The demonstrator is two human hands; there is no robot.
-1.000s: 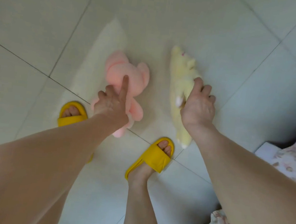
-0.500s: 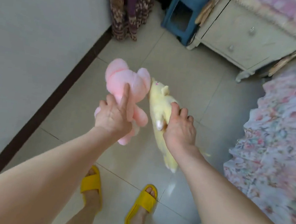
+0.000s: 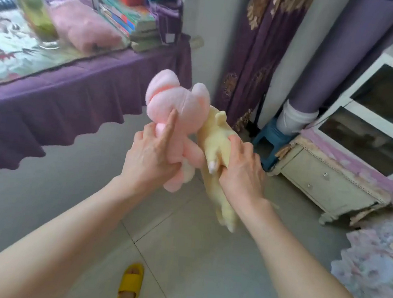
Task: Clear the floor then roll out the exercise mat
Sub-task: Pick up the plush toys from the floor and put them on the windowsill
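Note:
My left hand (image 3: 151,158) grips a pink plush toy (image 3: 183,103) around its body, with the index finger stretched up along its back. My right hand (image 3: 242,172) holds a pale yellow plush toy (image 3: 216,136) around its middle; its legs hang down below my wrist. Both toys are in the air at chest height and press against each other. A rolled purple exercise mat (image 3: 346,53) leans upright in the back corner, its lower end wrapped in white and resting on a blue stool (image 3: 270,137).
A purple-skirted window ledge (image 3: 58,95) on the left carries books, a pink cushion and a jar. A purple curtain (image 3: 262,46) hangs behind the toys. A cream bedside cabinet (image 3: 327,184) and a white shelf unit stand at right, with a floral bedspread (image 3: 377,267). One yellow slipper (image 3: 131,280) shows below.
Both toys have been lifted off the floor tiles and raised to chest height. My view has tilted up from the floor to the ledge and corner.

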